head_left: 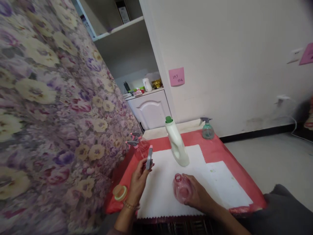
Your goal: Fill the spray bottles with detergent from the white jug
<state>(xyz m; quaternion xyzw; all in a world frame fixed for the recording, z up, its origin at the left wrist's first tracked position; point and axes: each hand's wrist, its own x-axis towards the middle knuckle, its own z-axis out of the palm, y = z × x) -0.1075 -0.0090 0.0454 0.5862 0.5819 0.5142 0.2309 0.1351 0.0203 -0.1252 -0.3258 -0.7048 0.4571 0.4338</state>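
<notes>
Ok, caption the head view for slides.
Left hand holding gray-pink plastic spray head; right hand holding round translucent pink bottle.

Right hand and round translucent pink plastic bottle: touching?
Touching. The head view shows the bare right hand curled against one side of the round translucent pink plastic bottle.

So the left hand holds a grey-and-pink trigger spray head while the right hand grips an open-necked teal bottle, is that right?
Not quite: the head view shows that the right hand grips an open-necked pink bottle, not a teal one. The left hand does hold a grey-and-pink trigger spray head.
</notes>
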